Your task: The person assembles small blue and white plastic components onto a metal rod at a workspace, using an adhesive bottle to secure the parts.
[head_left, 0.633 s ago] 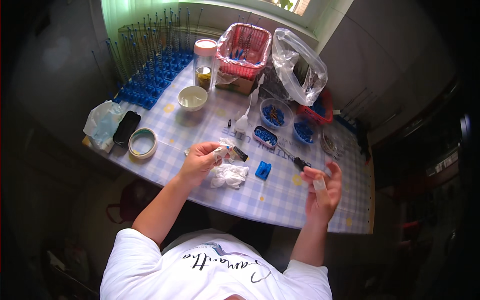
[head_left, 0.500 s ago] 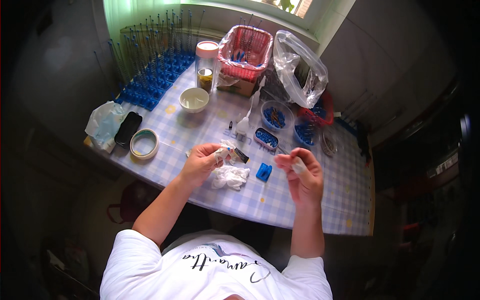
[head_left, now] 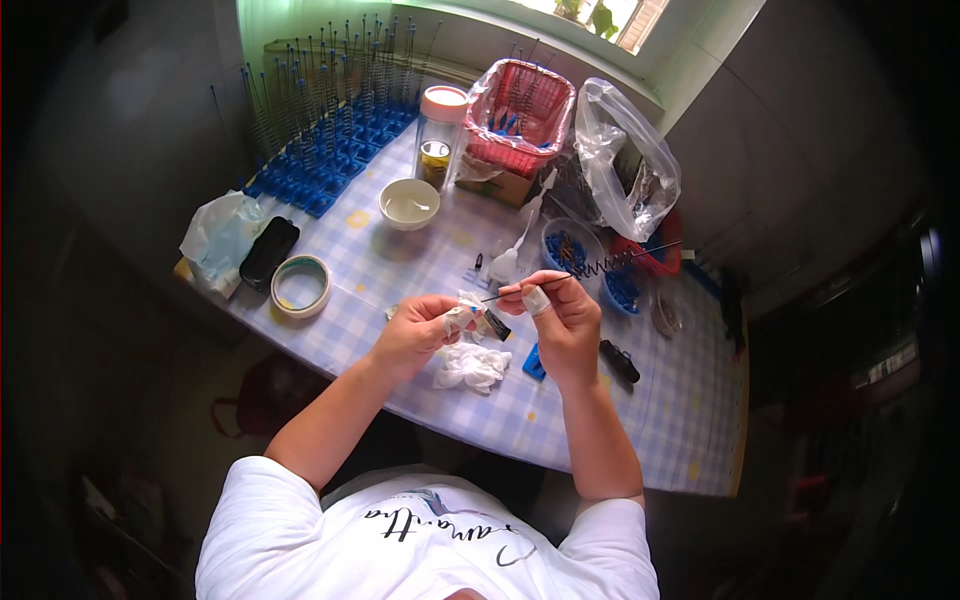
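Coiled wire (head_left: 605,267), pinched in right hand (head_left: 566,325); small blue piece (head_left: 473,310), pinched in left hand (head_left: 415,335): piece could be dislodged if coiled wire is swayed

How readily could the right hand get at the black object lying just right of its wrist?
Probably yes, once it frees its fingers: the right hand holds a dark coiled rod, but the black object lies close by with nothing visible over it.

A home room, probably (edges are dim): checked tablecloth (head_left: 665,440), window (head_left: 620,22).
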`<act>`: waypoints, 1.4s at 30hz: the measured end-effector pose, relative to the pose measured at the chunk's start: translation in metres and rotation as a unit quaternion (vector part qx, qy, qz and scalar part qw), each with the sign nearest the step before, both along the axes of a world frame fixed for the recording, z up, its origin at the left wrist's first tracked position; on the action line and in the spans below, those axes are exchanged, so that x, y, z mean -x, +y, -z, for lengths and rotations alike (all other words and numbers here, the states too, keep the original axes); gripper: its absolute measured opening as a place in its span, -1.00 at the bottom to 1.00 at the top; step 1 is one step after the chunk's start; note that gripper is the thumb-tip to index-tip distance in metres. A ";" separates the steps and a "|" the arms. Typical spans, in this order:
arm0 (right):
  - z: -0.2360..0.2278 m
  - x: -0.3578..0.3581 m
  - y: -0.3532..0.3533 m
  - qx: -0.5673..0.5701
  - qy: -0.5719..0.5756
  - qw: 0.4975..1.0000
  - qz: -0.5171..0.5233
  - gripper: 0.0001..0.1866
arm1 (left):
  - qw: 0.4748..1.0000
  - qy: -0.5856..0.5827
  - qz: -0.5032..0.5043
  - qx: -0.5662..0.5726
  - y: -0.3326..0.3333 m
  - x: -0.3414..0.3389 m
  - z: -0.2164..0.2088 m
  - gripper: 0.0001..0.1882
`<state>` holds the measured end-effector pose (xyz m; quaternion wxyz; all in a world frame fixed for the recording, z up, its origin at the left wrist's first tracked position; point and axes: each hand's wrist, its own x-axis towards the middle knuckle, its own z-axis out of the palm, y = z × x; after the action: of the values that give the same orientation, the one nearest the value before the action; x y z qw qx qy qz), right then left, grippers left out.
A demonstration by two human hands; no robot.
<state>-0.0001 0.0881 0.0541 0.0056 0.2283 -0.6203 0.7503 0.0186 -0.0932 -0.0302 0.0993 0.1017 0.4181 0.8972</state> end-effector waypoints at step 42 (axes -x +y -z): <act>0.011 -0.003 -0.006 -0.155 0.091 0.982 0.056 -0.88 | 0.998 0.016 -0.025 0.054 0.000 -0.004 -0.005 -0.77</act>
<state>0.0031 0.0819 0.0428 0.0683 0.2590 -0.7378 0.6196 0.0225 -0.0933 -0.0255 0.0757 0.1000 0.4702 0.8736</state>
